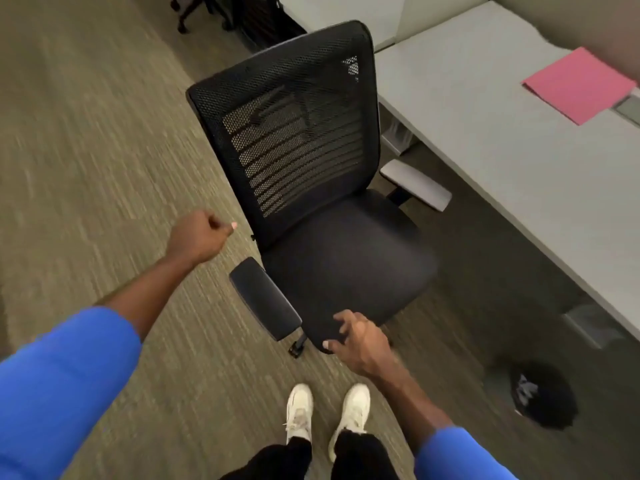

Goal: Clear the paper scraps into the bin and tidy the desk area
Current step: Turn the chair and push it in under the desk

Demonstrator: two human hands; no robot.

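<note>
A black mesh-back office chair (322,188) stands on the carpet beside a grey desk (502,161). My right hand (360,341) hovers at the front edge of the chair's seat, fingers spread, holding nothing. My left hand (199,237) is curled into a loose fist to the left of the chair's backrest, not touching it. A pink folder (581,84) lies on the desk at the far right. A black bin (543,396) with something pale inside sits on the floor under the desk's near end. No paper scraps show on the desk or floor.
The chair's near black armrest (265,303) juts toward me; its grey far armrest (415,183) sits near the desk edge. Another chair's wheeled base (194,12) is at the top. My white shoes (325,414) stand on open carpet (86,150) stretching left.
</note>
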